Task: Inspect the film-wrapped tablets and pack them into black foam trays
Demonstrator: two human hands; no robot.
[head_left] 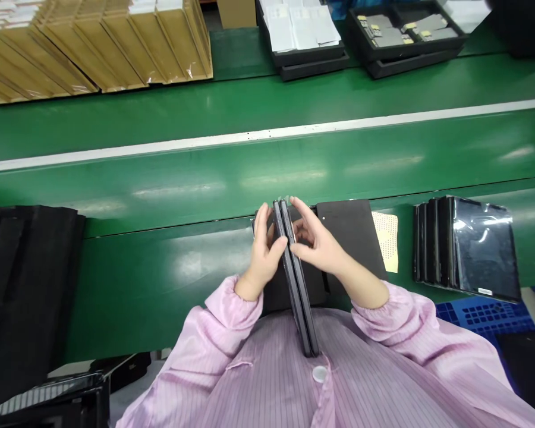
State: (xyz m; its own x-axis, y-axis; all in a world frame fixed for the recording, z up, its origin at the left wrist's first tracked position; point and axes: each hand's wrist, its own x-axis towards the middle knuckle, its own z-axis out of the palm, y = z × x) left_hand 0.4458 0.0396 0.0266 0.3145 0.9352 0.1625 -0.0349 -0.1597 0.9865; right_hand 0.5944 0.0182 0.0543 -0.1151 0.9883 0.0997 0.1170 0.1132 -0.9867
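Two slim dark tablets (295, 285) stand on edge side by side in front of my chest, their narrow sides facing up. My left hand (264, 252) presses against the left tablet, its thumb on the upper edge. My right hand (318, 244) holds the right one from the other side, fingers bent against its face. The two seem to touch along much of their length. Beneath them lies a flat black cover (352, 232), partly hidden by my hands and the tablets. A yellow sticker sheet (387, 241) rests beside the cover.
Several film-wrapped tablets (484, 246) stand at the right. Black covers (31, 267) are piled at the left. Across the green bench (182, 196) are rows of brown cardboard (151, 47), a tray of white papers (310, 56) and a divided black tray (410, 59) with small parts.
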